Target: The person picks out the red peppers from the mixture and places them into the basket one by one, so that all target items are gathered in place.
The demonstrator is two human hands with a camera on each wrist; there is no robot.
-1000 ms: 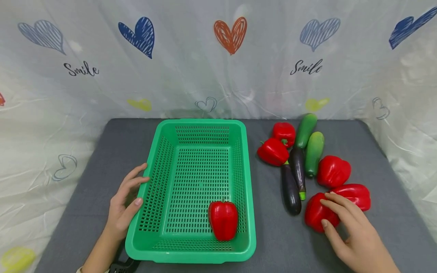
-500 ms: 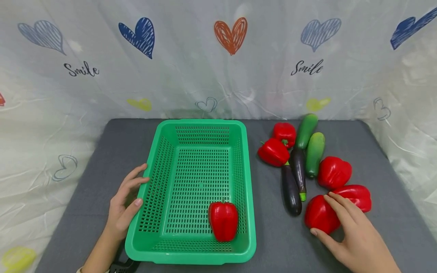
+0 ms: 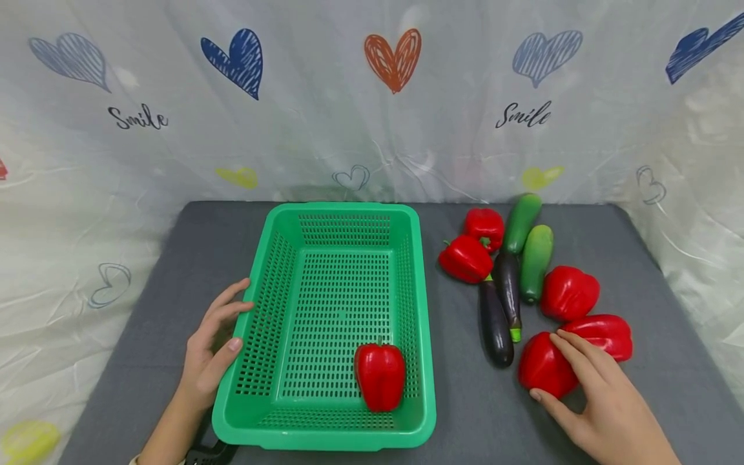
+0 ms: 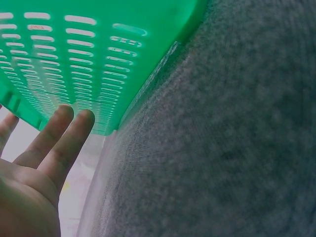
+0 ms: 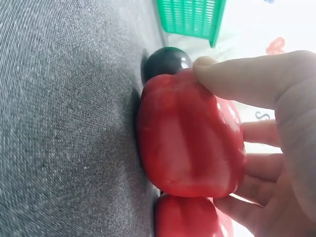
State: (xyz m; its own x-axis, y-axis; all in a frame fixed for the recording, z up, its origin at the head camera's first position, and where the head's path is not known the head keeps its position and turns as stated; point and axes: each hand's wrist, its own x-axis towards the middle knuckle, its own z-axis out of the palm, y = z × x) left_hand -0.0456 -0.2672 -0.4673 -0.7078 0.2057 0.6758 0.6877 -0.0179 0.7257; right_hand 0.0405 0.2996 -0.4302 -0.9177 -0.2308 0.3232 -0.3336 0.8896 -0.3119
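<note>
My right hand (image 3: 607, 400) grips a red bell pepper (image 3: 545, 367) at the near end of the vegetable group. In the right wrist view the thumb lies on one side of that bell pepper (image 5: 190, 136) and the fingers reach round the other; it still rests on the cloth. My left hand (image 3: 212, 349) is at the left side of a green plastic basket (image 3: 322, 439). Its fingers are fairly straight, and in the left wrist view two fingertips (image 4: 84, 118) lie against the perforated wall. Another red bell pepper (image 3: 380, 378) sits inside the basket, in the near right corner.
Beside the gripped pepper lie more bell peppers (image 3: 604, 336), two dark eggplants (image 3: 495, 323) and two green cucumbers (image 3: 536, 261). A grey cloth (image 3: 459, 413) covers the table. Behind it hangs a white curtain (image 3: 325, 129) printed with hearts.
My right thumb has moved from the top of the bell pepper to its near side, closing round it. The pepper shifted very slightly. The left hand and basket stay put.
</note>
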